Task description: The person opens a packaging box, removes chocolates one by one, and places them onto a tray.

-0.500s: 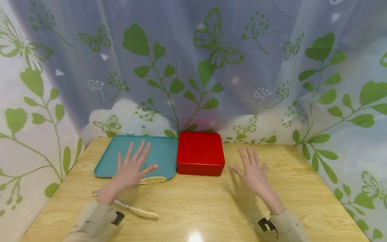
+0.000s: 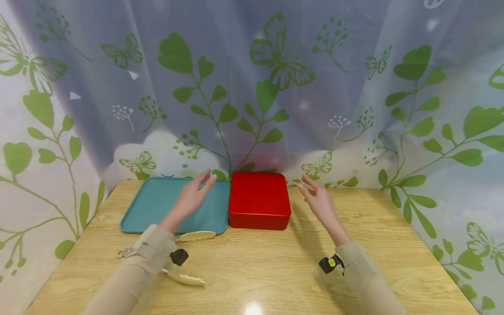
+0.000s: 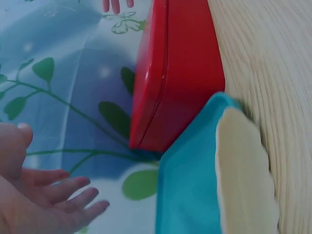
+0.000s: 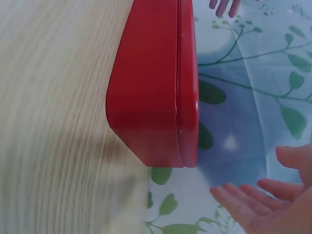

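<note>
A red lidded box [image 2: 259, 197] stands at the back of the wooden table, its lid seam showing in both wrist views. My left hand [image 2: 193, 192] hovers over the right part of a teal tray [image 2: 157, 201], palm turned toward the box, holding nothing. On the box's other side my right hand [image 2: 318, 199] is raised, palm facing inward, also with nothing in it. Fingers of both hands are loosely extended and apart from the box. Tongs with cream scalloped tips [image 2: 197, 236] lie in front of the tray, partly hidden under my left sleeve.
The tray lies directly left of the box. A curtain [image 2: 236, 87] printed with leaves and butterflies hangs behind the table [image 2: 252, 267] and along both sides. One tong tip overlaps the tray's front edge.
Both hands have moved inward toward the box and turned from palms down with spread fingers to palms facing each other. The box, tray and tongs have stayed in place.
</note>
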Demonstrator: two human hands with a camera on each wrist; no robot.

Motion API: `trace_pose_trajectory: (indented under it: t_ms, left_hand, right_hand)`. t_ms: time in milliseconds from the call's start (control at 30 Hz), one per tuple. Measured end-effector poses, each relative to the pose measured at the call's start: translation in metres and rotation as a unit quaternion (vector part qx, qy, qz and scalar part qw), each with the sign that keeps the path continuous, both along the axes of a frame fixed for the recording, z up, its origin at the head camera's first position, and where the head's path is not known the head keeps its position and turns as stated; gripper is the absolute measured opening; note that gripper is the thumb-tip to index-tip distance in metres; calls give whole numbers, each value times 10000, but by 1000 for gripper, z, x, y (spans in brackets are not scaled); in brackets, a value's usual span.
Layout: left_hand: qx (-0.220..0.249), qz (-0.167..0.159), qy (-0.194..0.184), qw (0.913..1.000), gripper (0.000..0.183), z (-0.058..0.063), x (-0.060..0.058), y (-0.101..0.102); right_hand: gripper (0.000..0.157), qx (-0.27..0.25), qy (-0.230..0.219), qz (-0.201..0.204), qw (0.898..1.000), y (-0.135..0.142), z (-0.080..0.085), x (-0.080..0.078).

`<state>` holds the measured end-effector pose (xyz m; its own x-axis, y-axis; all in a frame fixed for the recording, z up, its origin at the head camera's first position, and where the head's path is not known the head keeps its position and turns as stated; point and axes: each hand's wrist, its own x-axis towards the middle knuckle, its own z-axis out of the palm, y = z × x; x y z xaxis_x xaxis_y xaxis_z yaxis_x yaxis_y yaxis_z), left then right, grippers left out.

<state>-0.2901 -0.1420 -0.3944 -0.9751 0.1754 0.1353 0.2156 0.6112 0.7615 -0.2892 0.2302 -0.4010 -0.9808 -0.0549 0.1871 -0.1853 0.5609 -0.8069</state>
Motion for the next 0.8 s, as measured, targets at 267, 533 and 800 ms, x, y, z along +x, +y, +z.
trace_pose_trajectory:
  t_ms: [267,533,800]
  left_hand:
    - [454,81,-599,9971,56,-18,-27,28]
    - [1148,-157,-1332,9843,49,-36,-29,45]
    - [1358,-114,-1373,9811,47,-38,-30,48]
  right_hand:
    - [55,-1034,-808,226,9911,-12,-18,-27]
    - [53,-853,-1206,218,9888,-25,-29,-27]
    - [50,-789,-1158,134,9900,-25,-30,-25]
